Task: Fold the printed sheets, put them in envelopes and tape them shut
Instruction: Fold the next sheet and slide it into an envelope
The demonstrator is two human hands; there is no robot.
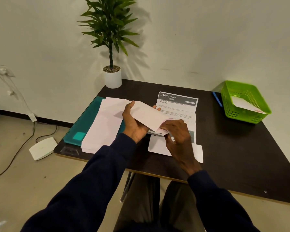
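While raised above the worktop (224,148), shows envelope (147,114) clamped in left grip (134,121), near corner pinched by right grip (177,133); printed sheet (177,106) beneath, stack of envelopes (104,124) beside.

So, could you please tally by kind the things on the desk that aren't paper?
Potted plant: 1
Teal folder: 1
Blue pen: 1
Green basket: 1
Clear object at the near left corner, possibly a tape dispenser: 1
Total: 5
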